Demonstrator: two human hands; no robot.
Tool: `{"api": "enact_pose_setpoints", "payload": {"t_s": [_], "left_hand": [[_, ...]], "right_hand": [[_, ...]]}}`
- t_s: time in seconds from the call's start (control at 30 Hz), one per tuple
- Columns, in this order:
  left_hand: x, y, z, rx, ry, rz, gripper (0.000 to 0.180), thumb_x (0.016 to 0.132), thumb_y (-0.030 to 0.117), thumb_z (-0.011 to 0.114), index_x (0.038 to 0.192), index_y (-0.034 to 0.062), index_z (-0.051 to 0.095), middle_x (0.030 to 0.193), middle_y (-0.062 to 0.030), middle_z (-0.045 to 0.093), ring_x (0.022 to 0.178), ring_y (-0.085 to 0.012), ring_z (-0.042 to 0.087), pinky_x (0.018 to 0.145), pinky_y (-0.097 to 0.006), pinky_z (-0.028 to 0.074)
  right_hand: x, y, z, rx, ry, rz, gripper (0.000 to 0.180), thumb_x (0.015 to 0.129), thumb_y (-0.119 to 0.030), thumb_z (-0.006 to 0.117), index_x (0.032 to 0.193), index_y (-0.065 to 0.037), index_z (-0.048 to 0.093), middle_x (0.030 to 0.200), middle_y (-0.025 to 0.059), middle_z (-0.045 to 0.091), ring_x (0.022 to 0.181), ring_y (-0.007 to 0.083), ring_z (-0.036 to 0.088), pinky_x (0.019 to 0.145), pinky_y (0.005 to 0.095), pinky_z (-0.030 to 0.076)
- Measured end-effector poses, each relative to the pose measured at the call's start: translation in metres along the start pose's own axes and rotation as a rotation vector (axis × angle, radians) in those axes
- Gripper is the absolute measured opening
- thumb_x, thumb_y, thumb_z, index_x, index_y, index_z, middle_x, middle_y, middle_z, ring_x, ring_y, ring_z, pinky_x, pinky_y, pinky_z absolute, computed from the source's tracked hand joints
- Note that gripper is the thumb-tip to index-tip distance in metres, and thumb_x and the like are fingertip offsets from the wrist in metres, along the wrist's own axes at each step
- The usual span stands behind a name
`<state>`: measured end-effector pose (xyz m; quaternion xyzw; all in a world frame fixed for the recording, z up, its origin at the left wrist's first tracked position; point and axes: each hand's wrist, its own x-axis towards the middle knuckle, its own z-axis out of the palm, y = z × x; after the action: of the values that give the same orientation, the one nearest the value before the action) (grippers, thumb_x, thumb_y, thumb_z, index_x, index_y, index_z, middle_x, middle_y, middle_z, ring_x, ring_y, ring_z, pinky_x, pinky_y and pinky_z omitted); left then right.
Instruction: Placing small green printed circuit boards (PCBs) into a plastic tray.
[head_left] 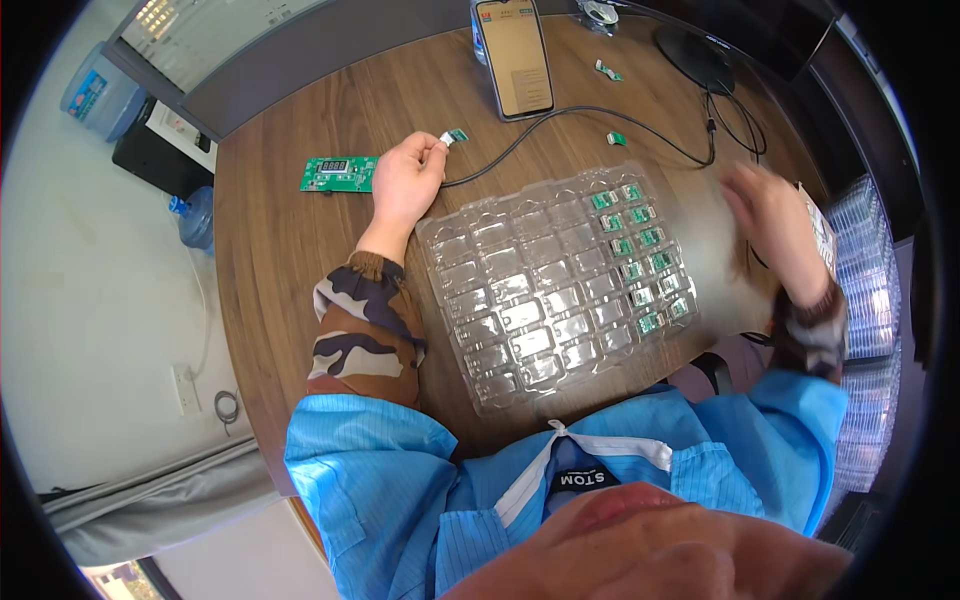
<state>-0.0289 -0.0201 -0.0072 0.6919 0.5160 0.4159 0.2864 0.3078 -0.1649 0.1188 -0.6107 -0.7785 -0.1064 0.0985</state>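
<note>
My left hand (pixel 410 178) is closed in a pinch on a small green circuit board (pixel 457 136) with a white connector. Just left of it lies a larger green circuit board (pixel 350 184) with a dark digit display. Over the table's right side, my right hand (pixel 778 222) is smeared by motion, so its fingers and anything in them cannot be made out. Between my hands a clear plastic blister tray (pixel 505 270) lies flat. Small green boards (pixel 621 246) fill several pockets in its two right-hand columns.
Behind the tray a phone (pixel 515 65) stands upright. A black cable (pixel 590 109) curves across the table to the right. Two loose small boards lie farther back, one (pixel 616 139) nearer the tray, another (pixel 608 71) near a black monitor stand (pixel 694 58). Stacked clear trays (pixel 866 290) stand at right.
</note>
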Motion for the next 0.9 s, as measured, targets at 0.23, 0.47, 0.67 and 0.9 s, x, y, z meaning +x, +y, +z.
{"api": "enact_pose_setpoints", "payload": {"t_s": [0.23,0.47,0.67,0.9], "left_hand": [[0.002,0.003,0.006,0.006,0.023,0.021,0.013,0.08,0.016,0.055,0.074,0.0062,0.061,0.052,0.003,0.05,0.045,-0.0124,0.042,0.044,-0.026,0.033],[-0.001,-0.002,0.003,0.059,0.055,0.017,0.012,0.079,0.016,0.056,0.074,0.0059,0.061,0.051,0.0024,0.047,0.044,-0.0132,0.041,0.044,-0.027,0.033],[-0.003,-0.002,0.003,0.059,0.051,0.013,0.012,0.079,0.016,0.056,0.074,0.006,0.061,0.051,0.0021,0.047,0.044,-0.0135,0.041,0.044,-0.027,0.033],[0.002,0.0,0.006,0.064,0.035,0.013,0.013,0.08,0.017,0.055,0.074,0.0061,0.061,0.051,0.0023,0.048,0.045,-0.0128,0.042,0.044,-0.027,0.033]], "right_hand": [[0.144,-0.022,0.089,0.106,0.409,-0.335,0.02,0.083,-0.015,0.055,0.1,-0.006,0.047,0.129,0.0052,0.043,0.115,0.0245,0.044,0.093,0.0325,0.038],[0.184,-0.031,0.126,-0.037,0.458,-0.284,0.023,0.087,-0.023,0.05,0.103,-0.007,0.043,0.14,0.0041,0.031,0.127,0.0241,0.03,0.103,0.0382,0.028],[0.191,-0.03,0.131,-0.093,0.335,-0.246,0.024,0.087,-0.024,0.049,0.104,-0.008,0.043,0.142,0.0021,0.028,0.13,0.0237,0.026,0.105,0.0391,0.023],[0.156,-0.007,0.087,0.02,0.303,-0.182,0.016,0.082,-0.016,0.054,0.094,-0.005,0.053,0.114,0.0042,0.055,0.097,0.0216,0.052,0.083,0.0321,0.04]]}}
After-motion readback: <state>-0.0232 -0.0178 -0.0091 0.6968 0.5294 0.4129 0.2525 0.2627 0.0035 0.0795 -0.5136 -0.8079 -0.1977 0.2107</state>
